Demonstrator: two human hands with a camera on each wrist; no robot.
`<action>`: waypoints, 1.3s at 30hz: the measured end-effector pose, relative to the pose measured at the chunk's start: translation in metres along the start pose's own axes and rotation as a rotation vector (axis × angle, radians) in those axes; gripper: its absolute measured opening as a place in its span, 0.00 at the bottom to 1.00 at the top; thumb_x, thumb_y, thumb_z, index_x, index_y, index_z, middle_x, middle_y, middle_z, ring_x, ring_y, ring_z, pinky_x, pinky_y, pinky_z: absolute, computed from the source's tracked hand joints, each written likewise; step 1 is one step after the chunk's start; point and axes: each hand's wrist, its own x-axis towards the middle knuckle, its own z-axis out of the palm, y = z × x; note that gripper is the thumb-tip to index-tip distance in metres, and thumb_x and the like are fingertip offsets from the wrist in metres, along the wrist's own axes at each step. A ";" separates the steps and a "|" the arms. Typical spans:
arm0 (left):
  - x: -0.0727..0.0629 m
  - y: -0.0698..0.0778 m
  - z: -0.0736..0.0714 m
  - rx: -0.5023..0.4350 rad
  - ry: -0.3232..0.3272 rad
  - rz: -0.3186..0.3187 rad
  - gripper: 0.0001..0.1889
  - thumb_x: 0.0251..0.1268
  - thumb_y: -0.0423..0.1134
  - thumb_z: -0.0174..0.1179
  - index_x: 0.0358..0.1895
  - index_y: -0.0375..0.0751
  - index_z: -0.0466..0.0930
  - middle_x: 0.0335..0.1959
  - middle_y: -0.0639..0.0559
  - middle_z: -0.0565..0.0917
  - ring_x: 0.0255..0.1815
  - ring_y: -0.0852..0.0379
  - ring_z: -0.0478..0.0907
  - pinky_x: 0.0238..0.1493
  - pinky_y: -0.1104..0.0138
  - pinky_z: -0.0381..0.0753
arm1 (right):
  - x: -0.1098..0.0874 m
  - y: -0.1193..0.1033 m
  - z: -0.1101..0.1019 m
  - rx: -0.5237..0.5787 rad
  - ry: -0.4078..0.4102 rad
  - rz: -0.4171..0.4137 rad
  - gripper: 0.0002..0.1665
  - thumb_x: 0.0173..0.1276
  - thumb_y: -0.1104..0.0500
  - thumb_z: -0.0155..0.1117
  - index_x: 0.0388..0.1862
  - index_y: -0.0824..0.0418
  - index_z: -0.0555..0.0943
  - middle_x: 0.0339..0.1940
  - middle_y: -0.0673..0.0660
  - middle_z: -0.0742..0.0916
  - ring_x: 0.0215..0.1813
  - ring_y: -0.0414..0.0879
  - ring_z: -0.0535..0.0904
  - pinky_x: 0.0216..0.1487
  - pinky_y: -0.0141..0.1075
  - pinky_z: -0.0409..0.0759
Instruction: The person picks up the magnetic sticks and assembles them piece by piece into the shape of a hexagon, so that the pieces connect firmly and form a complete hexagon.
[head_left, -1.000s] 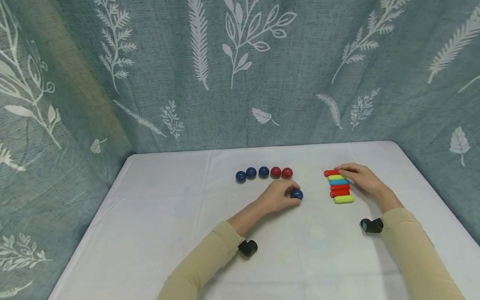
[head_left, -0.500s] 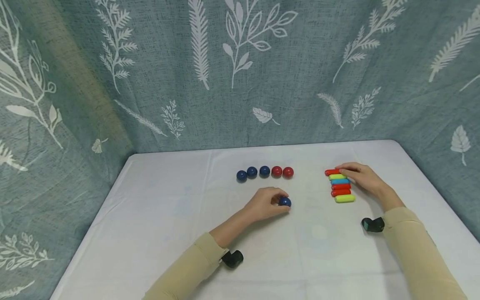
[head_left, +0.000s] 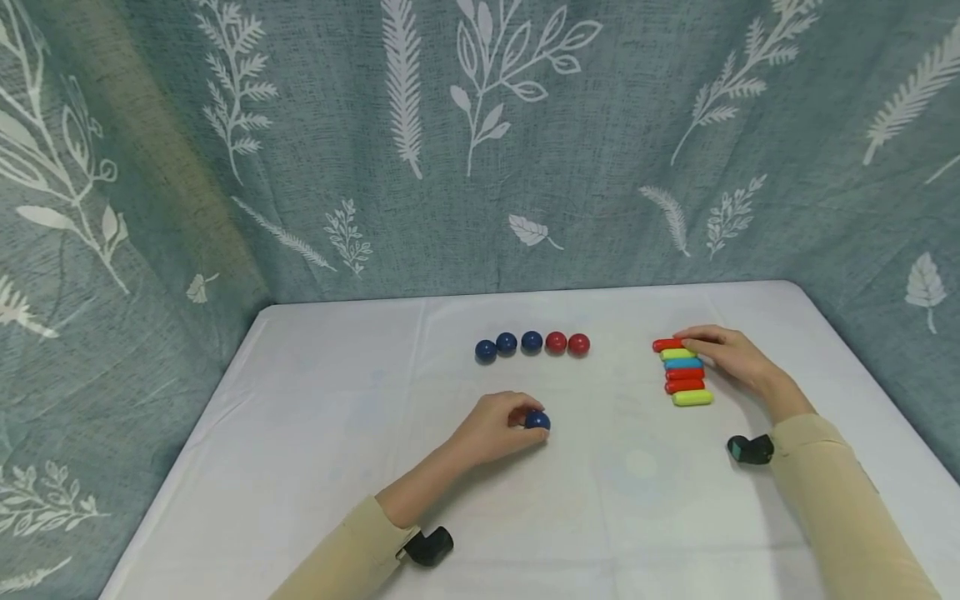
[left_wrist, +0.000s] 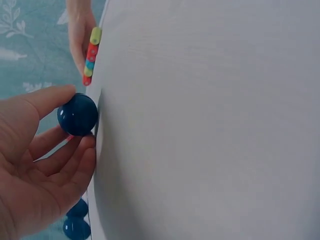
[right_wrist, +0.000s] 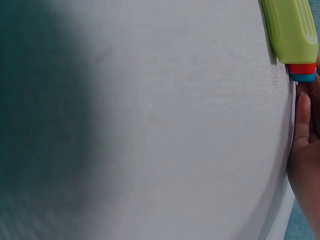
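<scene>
My left hand (head_left: 491, 429) pinches a glossy dark blue ball (head_left: 537, 421) between thumb and fingers, in front of the row of balls. In the left wrist view, the thumb is on one side of this ball (left_wrist: 77, 115) and fingers are on the other. At the right, my right hand (head_left: 731, 358) has its thumb and forefinger at the right end of a short red stick (head_left: 667, 344), seemingly pinching it. That stick is the farthest of a close stack in red, yellow-green and blue. In the right wrist view, the nearest yellow-green stick (right_wrist: 291, 30) partly hides the fingers.
Behind my left hand, three blue balls (head_left: 506, 344) and two red balls (head_left: 567, 343) form a row. Everything lies on a white-covered table (head_left: 300, 417). A green leaf-print curtain (head_left: 337, 150) hangs behind it and at both sides. Black wrist cameras (head_left: 429, 547) sit at both cuffs.
My left hand has moved left and nearer to me, carrying the blue ball. The right hand has stayed at the far red stick.
</scene>
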 end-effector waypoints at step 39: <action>-0.063 -0.021 -0.018 -0.131 0.098 -0.040 0.17 0.64 0.39 0.66 0.54 0.36 0.81 0.46 0.48 0.83 0.46 0.54 0.81 0.49 0.62 0.80 | 0.010 -0.042 0.032 -0.354 -0.005 -0.146 0.24 0.72 0.53 0.61 0.60 0.67 0.78 0.53 0.68 0.81 0.48 0.56 0.74 0.46 0.45 0.76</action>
